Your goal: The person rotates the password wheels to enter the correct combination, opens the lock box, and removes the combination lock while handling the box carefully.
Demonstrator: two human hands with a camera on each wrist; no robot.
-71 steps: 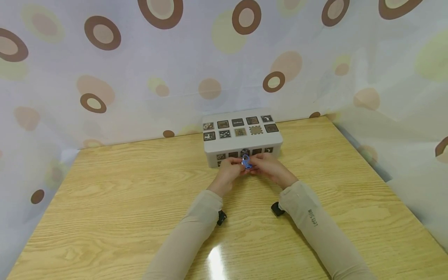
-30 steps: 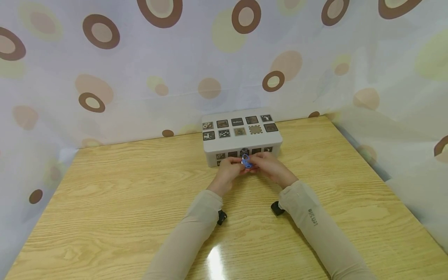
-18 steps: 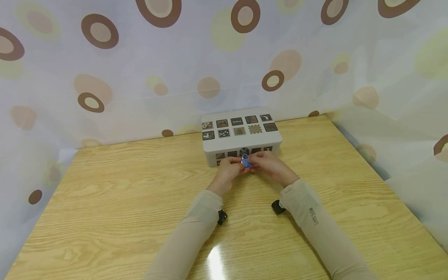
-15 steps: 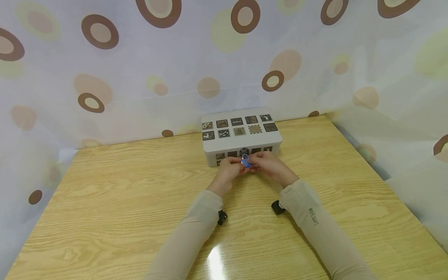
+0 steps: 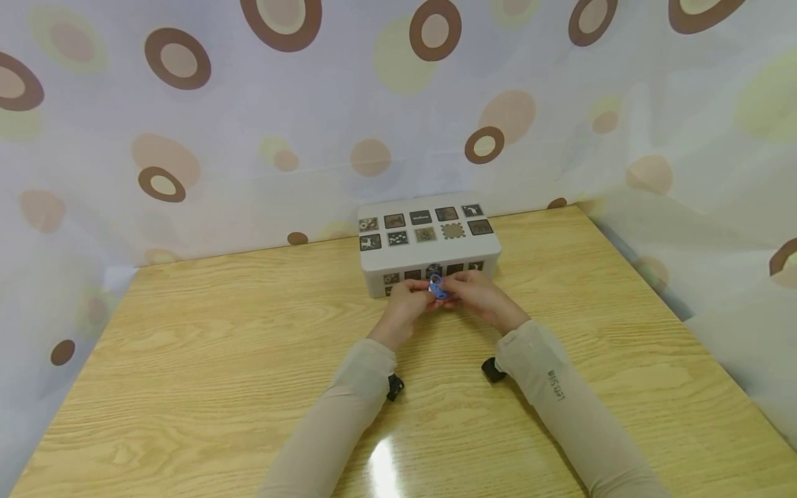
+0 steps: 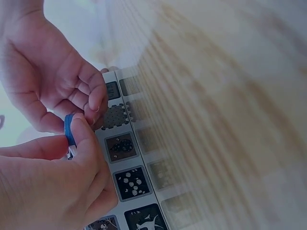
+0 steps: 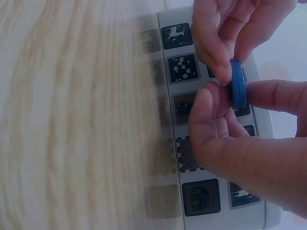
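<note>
A small flat blue object with a loop at its top (image 5: 438, 292) is held between both hands, just in front of a white box. In the right wrist view the blue object (image 7: 238, 85) appears edge-on, as a thin rounded shape; its exact kind is unclear. My left hand (image 5: 401, 311) pinches it from the left with thumb and fingers. From the other side my right hand (image 5: 487, 299) pinches it between thumb and fingers. The left wrist view shows the blue object (image 6: 70, 129) at the fingertips, with a small shiny bit beneath it. Fingers hide part of it.
The white box (image 5: 429, 254) with dark square pictures stands at the back of the wooden table (image 5: 218, 360), near the patterned curtain (image 5: 249, 104). A metal latch (image 5: 434, 270) sits on its front face. Each wrist has a black device strapped underneath.
Hardly anything differs: both hands stay in front of the box with the blue object between them. The head view shifts only slightly.
</note>
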